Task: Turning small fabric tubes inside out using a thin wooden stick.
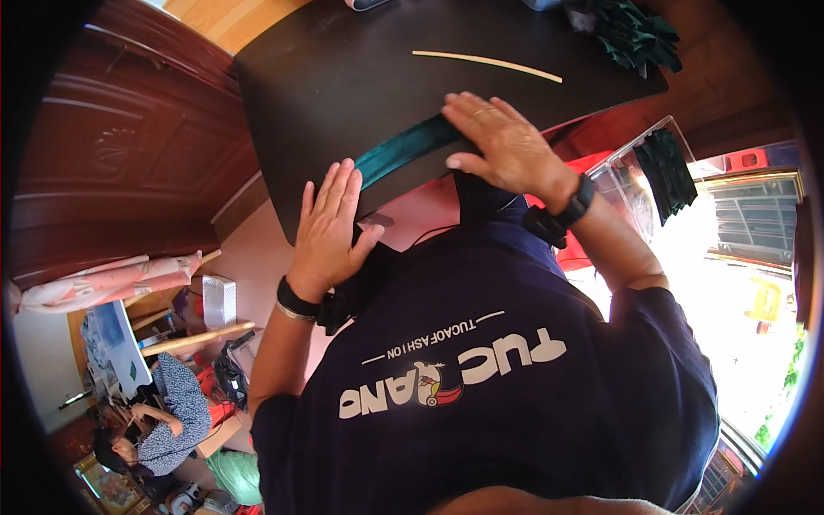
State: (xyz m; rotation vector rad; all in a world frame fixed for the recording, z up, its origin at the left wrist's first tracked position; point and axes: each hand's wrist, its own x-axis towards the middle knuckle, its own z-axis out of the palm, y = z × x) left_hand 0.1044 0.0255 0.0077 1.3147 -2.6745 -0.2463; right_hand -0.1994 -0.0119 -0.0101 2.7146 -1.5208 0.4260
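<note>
A matt black worktop (pixel 330 90) with a rounded corner carries everything. Toward six o'clock, near its front edge, a dark green fabric strip (pixel 402 152) lies flat and slightly slantwise. At two o'clock rests a thin, pale, gently curved stick (pixel 487 65). Between two and three, bunched dark green fabric (pixel 637 39) sits at the edge. At eleven, a pale object (pixel 367 3) is cut off by the view.

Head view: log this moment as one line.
left hand: open, at left end of green strip; right hand: open, at right end; table: black, under strip; stick: beyond strip
</note>
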